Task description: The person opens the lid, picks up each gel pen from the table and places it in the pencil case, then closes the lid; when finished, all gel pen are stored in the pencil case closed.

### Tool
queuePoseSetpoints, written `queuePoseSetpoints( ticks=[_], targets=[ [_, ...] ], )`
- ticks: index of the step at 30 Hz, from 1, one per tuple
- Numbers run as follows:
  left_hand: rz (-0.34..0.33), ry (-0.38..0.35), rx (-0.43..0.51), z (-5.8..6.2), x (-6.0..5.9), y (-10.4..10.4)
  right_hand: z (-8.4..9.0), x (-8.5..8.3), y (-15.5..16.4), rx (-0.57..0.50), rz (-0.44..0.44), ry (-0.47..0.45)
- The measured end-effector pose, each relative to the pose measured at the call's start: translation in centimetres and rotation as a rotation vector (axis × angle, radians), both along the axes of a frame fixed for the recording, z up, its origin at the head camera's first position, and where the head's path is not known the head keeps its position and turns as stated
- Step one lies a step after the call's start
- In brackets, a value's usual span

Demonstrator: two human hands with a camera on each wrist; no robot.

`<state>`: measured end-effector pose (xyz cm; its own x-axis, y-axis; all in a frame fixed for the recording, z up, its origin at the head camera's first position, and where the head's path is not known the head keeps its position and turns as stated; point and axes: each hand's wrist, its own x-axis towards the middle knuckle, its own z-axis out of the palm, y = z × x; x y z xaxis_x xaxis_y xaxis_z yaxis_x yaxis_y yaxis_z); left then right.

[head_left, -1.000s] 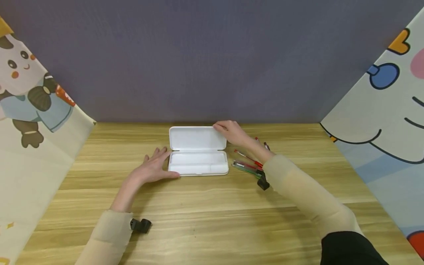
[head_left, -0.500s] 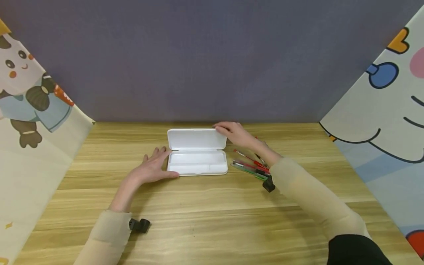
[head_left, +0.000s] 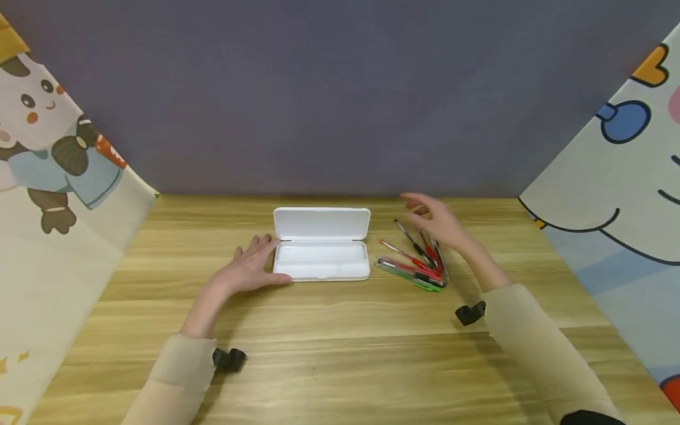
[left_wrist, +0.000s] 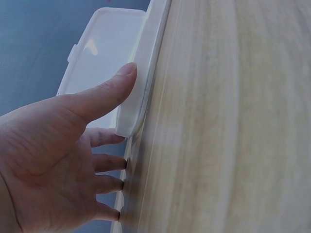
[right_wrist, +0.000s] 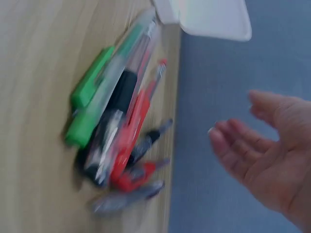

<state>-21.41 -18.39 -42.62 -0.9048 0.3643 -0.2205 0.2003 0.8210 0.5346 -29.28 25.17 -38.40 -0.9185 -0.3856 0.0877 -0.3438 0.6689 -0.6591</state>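
Note:
A white pencil case lies on the table with its lid raised and tilted back; its inside, with a narrow front section, holds nothing visible. My left hand rests at the case's left end, thumb along the front edge and fingers spread on the table side. In the left wrist view the thumb touches the wall of the case. My right hand hovers above the back of a pile of pens, fingers loosely bent and holding nothing. Red, black and green pens lie heaped right of the case; one is a green-capped pen.
The wooden table ends at a grey-purple back panel. Panels with cartoon prints stand on the left and right. A small black device sits at the left cuff, another black device at the right cuff.
My right hand has let go of the lid's right corner and moved right, over the pens. The lid stays raised, leaning slightly further forward than before. My left hand keeps its place.

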Motion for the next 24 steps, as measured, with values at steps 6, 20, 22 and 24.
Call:
queuePoseSetpoints(
  ticks=[6, 20, 22, 24],
  targets=[
    [0.000, -0.005, -0.009, 0.0, -0.1, 0.1, -1.1, 1.3, 3.7, 0.086, -0.055, -0.069],
    [-0.010, -0.001, -0.019, 0.3, -0.3, 0.4, -3.0, 3.4, 6.4, 0.160, -0.050, -0.151],
    [-0.010, 0.001, -0.021, 0.3, -0.3, 0.3, -3.2, 3.4, 6.4, 0.175, -0.051, -0.150],
    [-0.004, -0.004, -0.025, 0.2, -0.2, 0.3, -3.4, 3.3, 6.4, 0.184, -0.050, -0.156]
  ],
)
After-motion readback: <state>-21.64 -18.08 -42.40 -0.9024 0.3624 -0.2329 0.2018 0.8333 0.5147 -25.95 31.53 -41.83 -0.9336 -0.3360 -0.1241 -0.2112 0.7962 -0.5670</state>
